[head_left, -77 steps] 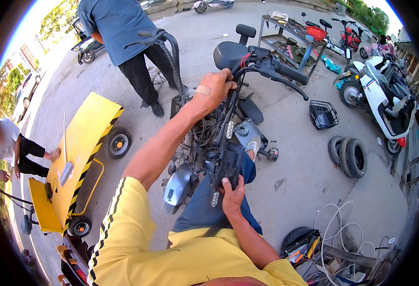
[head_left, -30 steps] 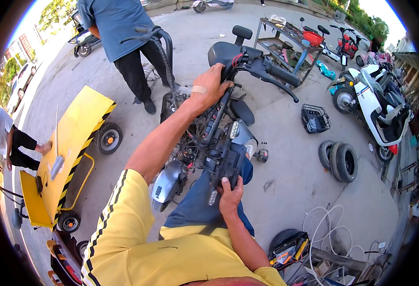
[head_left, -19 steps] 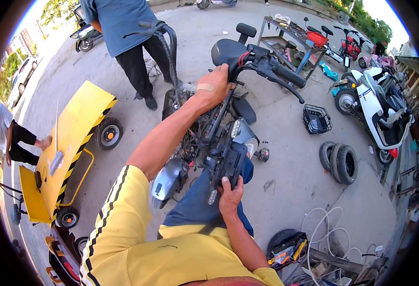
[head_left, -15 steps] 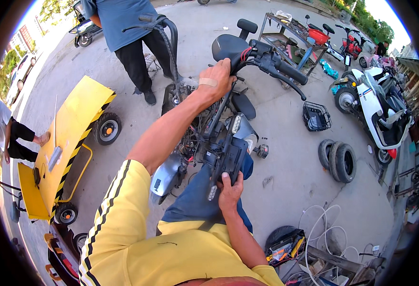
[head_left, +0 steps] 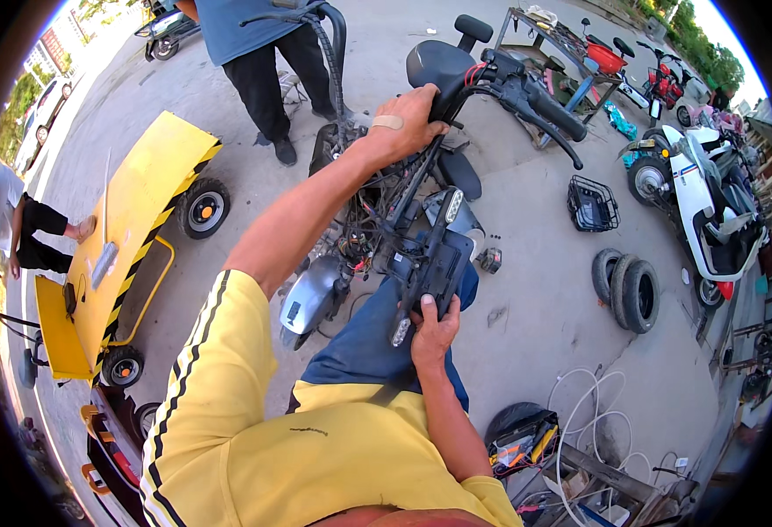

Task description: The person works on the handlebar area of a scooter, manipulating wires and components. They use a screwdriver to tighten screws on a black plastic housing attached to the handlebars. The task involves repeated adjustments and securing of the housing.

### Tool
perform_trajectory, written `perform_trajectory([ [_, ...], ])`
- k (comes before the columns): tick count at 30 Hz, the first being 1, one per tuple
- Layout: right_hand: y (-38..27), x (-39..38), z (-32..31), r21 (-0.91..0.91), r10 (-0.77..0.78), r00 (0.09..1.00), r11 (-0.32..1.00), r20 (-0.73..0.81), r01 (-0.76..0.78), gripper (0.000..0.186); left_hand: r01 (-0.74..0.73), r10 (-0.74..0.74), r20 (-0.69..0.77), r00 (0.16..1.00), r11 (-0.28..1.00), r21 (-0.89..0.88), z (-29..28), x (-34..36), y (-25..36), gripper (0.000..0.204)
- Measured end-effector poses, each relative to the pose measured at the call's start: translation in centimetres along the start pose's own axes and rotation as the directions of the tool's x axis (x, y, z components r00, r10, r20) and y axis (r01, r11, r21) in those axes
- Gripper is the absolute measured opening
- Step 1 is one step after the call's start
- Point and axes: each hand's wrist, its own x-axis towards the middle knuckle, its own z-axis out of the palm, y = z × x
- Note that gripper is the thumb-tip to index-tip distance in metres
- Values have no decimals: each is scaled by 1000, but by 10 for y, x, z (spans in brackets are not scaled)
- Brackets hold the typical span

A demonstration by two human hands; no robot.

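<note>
1. Straight ahead of the wearer stands a stripped two-wheeled vehicle, its wiring [head_left: 359, 239] bare and tangled, with a silver cover [head_left: 312, 297] low on the left side.
2. The left hand [head_left: 408, 125], a plaster at its wrist, reaches out along the machine; its grip is closed over dark tubing beside the black handlebar [head_left: 557, 117], though the fingers hide exactly what they wrap.
3. The right hand [head_left: 436, 332] has its grip on the lower end of a black light panel [head_left: 445, 268], thumb laid on top; the other fingers are partly hidden.
4. That panel lies slanted over the wearer's blue trousers [head_left: 351, 338], just beside the wiring, with one clear lamp [head_left: 452, 207] at its far end and another [head_left: 401, 331] at its near end.
5. Beyond the left hand I see a dark seat [head_left: 432, 68] and, past it, a small backrest [head_left: 473, 27].
6. On the ground to the right sit a black wire basket [head_left: 592, 209] and, nearer, three tyres [head_left: 640, 297] leaning together.
7. Over to the left, a broom [head_left: 104, 263] rests on a tilted yellow platform [head_left: 144, 176] with wheels.
8. Further off, a person in a blue shirt [head_left: 254, 35] stands facing away.
</note>
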Motion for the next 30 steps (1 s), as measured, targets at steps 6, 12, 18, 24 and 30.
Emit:
perform_trajectory([
  [6,-4,-1,0,38,24,1000,999,6,-24,38,-205,179,-473,863,979,-2,-18,-38,-15,52],
  [12,-11,-4,6,40,41,999,998,31,-42,38,222,-320,-528,787,944,-242,-57,-49,-101,77],
  [18,-15,-8,9,27,39,999,999,37,-40,40,312,-383,-249,890,908,-279,-54,-36,-112,69],
  [24,-10,-5,13,43,27,1000,999,7,-27,39,298,-393,-319,862,903,-310,-51,-29,-126,43],
  [30,-12,-6,10,-2,38,999,999,14,-38,45,188,-456,-93,885,533,-825,-43,-25,-158,22],
])
